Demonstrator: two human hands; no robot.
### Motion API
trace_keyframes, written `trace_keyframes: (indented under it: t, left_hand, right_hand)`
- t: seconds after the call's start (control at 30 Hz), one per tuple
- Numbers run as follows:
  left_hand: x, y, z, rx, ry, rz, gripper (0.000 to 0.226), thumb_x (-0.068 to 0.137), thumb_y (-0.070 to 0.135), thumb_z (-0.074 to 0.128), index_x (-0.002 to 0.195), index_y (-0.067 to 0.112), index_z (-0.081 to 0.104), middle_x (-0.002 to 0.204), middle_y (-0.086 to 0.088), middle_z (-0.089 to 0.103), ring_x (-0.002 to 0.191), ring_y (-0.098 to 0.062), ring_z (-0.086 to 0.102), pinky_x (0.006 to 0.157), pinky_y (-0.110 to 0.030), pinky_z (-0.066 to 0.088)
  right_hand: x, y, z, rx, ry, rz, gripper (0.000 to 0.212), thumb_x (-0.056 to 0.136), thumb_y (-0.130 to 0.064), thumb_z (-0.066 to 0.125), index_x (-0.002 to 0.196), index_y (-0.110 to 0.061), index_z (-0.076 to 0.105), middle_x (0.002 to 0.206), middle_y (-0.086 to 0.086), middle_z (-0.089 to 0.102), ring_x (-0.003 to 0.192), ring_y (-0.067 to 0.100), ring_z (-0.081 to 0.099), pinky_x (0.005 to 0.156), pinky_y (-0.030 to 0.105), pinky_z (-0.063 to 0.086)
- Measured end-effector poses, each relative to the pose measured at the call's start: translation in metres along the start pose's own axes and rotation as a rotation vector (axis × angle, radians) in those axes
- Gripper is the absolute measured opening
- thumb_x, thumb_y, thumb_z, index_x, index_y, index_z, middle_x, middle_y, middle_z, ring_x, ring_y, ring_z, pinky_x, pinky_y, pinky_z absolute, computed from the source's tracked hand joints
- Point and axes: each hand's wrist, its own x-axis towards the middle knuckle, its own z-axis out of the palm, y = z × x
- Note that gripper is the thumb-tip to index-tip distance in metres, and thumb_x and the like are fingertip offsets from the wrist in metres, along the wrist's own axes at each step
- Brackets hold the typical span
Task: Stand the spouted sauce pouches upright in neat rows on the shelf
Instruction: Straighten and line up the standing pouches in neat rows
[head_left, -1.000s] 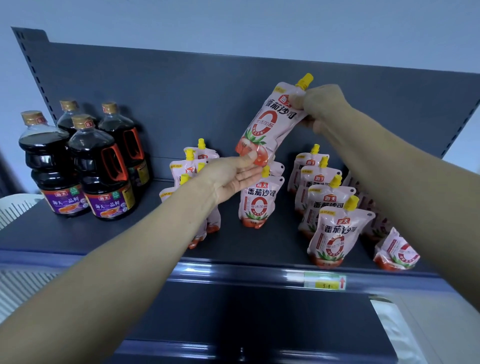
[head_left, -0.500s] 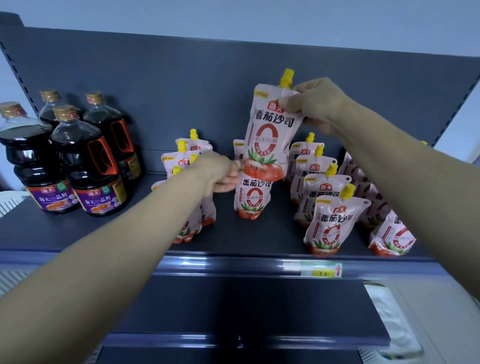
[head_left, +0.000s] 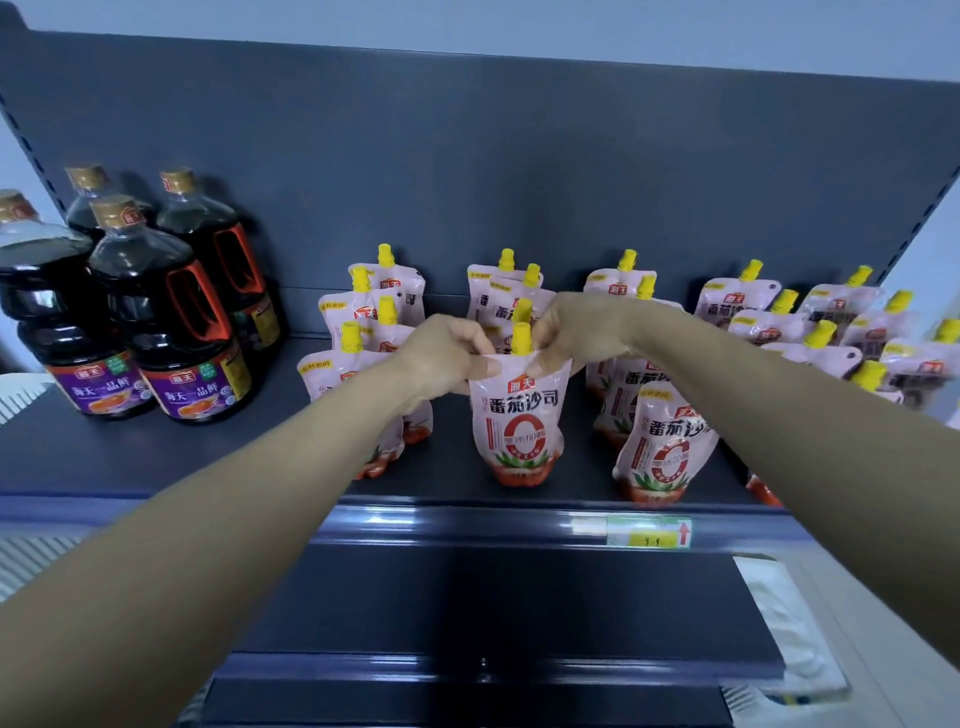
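Down from where my right hand alone was dangling it in front of the back panel half a second ago, the pouch (head_left: 522, 415) is now coming to rest on the shelf (head_left: 156, 457), and my left hand is joining the grip at its top.

Taking the price tag (head_left: 649, 532) on the shelf lip as my marker: the soy sauce bottles (head_left: 171, 322) are standing far to its upper left. The other pouch rows (head_left: 639, 296) are running back above it and to both sides. The pouch I am handling is standing upright just up and left of it, at the front of the middle row, with its base seemingly on the shelf.

I am judging the risk to be in the letting go. The pouch is soft and bulging low down, so if I am releasing unevenly it could slump forward over the lip beside the tag. It could also lean right into the neighbouring front pouch (head_left: 665, 441) directly above the tag and tip that row.

My left hand (head_left: 441, 358) and right hand (head_left: 576, 332) are close together, up and left of the tag. Each is pinching a top corner of the pouch between thumb and curled fingers, either side of its yellow cap (head_left: 521, 338), and neither is letting go yet.
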Motion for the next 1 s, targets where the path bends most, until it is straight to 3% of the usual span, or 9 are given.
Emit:
trace_keyframes:
  t: [0.13, 0.3, 0.43, 0.53, 0.63, 0.73, 0.8, 0.9, 1.0]
  left_hand:
    - [0.005, -0.006, 0.007, 0.076, -0.008, 0.009, 0.024, 0.083, -0.002, 0.063, 0.065, 0.012, 0.056, 0.073, -0.006, 0.061, 0.072, -0.016, 0.059, 0.066, -0.027, 0.056]
    - [0.011, -0.006, 0.008, 0.212, -0.057, 0.005, 0.021, 0.079, 0.001, 0.069, 0.069, 0.016, 0.060, 0.078, -0.004, 0.063, 0.084, -0.022, 0.061, 0.081, -0.038, 0.053]
    - [0.010, -0.010, 0.009, 0.268, -0.111, -0.027, 0.013, 0.075, 0.003, 0.074, 0.085, 0.010, 0.071, 0.090, -0.008, 0.071, 0.095, -0.026, 0.067, 0.090, -0.043, 0.053]
    - [0.010, -0.009, 0.010, 0.291, -0.101, -0.028, 0.019, 0.075, 0.003, 0.073, 0.094, 0.007, 0.071, 0.091, -0.007, 0.071, 0.094, -0.023, 0.067, 0.092, -0.042, 0.052]
    - [0.012, -0.008, 0.010, 0.319, -0.116, -0.022, 0.020, 0.076, 0.003, 0.072, 0.095, 0.010, 0.071, 0.095, -0.006, 0.072, 0.095, -0.022, 0.067, 0.093, -0.042, 0.052]
    - [0.013, -0.007, 0.009, 0.298, -0.152, -0.020, 0.019, 0.076, 0.004, 0.072, 0.093, 0.011, 0.071, 0.093, -0.005, 0.072, 0.095, -0.022, 0.068, 0.093, -0.042, 0.052]
    - [0.013, -0.004, 0.011, 0.306, -0.161, 0.006, 0.018, 0.075, 0.006, 0.074, 0.090, 0.015, 0.072, 0.089, 0.001, 0.072, 0.092, -0.018, 0.068, 0.093, -0.038, 0.052]
    - [0.014, -0.004, 0.015, 0.341, -0.150, 0.062, 0.018, 0.075, 0.005, 0.074, 0.091, 0.011, 0.074, 0.092, 0.001, 0.074, 0.092, -0.017, 0.069, 0.094, -0.037, 0.051]
    - [0.016, -0.008, 0.016, 0.363, -0.132, 0.098, 0.023, 0.075, 0.003, 0.074, 0.097, 0.008, 0.073, 0.098, -0.002, 0.074, 0.095, -0.018, 0.068, 0.094, -0.038, 0.051]
  right_hand:
    - [-0.003, 0.005, -0.016, 0.065, -0.077, 0.027, 0.007, 0.086, -0.010, 0.067, 0.085, -0.014, 0.072, 0.084, -0.003, 0.069, 0.079, 0.009, 0.067, 0.077, 0.023, 0.057]
    - [0.001, 0.009, -0.042, 0.110, 0.038, 0.050, 0.009, 0.086, -0.008, 0.067, 0.095, -0.009, 0.069, 0.089, 0.006, 0.073, 0.078, 0.011, 0.071, 0.067, 0.015, 0.058]
    - [0.008, 0.005, -0.030, 0.087, -0.130, 0.083, 0.022, 0.085, -0.012, 0.068, 0.107, -0.008, 0.067, 0.098, 0.006, 0.071, 0.082, 0.011, 0.069, 0.071, 0.017, 0.058]
    - [0.008, 0.000, -0.027, 0.036, -0.136, 0.077, 0.018, 0.084, -0.013, 0.068, 0.101, -0.008, 0.068, 0.094, 0.005, 0.071, 0.080, 0.012, 0.068, 0.077, 0.021, 0.057]
    - [0.009, -0.002, -0.036, 0.057, -0.035, 0.058, 0.008, 0.084, -0.008, 0.062, 0.090, -0.006, 0.067, 0.086, 0.008, 0.071, 0.081, 0.020, 0.071, 0.080, 0.028, 0.056]
    - [0.018, 0.004, -0.042, -0.033, 0.122, 0.089, 0.018, 0.083, -0.005, 0.059, 0.097, 0.004, 0.067, 0.085, 0.013, 0.069, 0.073, 0.020, 0.065, 0.076, 0.030, 0.055]
    - [0.027, 0.009, -0.040, -0.182, 0.242, 0.101, 0.030, 0.081, -0.010, 0.063, 0.107, 0.004, 0.064, 0.104, 0.018, 0.068, 0.085, 0.023, 0.061, 0.083, 0.037, 0.052]
    - [0.035, 0.013, -0.032, -0.246, 0.179, 0.099, 0.051, 0.080, -0.019, 0.070, 0.127, -0.006, 0.055, 0.126, 0.008, 0.059, 0.114, 0.027, 0.055, 0.100, 0.040, 0.046]
    - [0.042, 0.016, -0.023, -0.204, 0.106, 0.041, 0.049, 0.082, -0.031, 0.070, 0.124, -0.011, 0.059, 0.121, 0.004, 0.061, 0.112, 0.023, 0.056, 0.100, 0.039, 0.045]
